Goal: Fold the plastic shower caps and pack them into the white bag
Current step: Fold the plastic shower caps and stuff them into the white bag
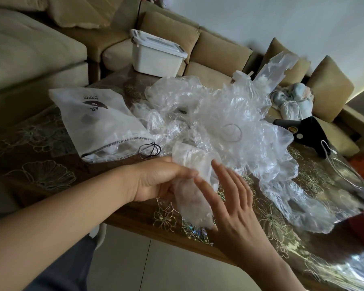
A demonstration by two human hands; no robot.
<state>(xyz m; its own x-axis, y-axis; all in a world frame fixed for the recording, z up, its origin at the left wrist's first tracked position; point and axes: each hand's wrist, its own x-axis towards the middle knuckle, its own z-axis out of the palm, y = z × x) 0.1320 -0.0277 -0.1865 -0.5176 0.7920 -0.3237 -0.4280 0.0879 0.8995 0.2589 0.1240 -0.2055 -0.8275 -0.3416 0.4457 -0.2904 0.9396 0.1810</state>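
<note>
Two hands work one folded shower cap [187,211] over the near tabletop [42,148] edge. Left hand [160,181] fingers curl round it, gripping; right hand [233,206] fingers are straight and spread, just touching it. Beyond, white bag [97,122] lies left, loose cap pile [240,127] right. Risk: springy plastic probably unfolds if grip slackens before bagging.
</note>
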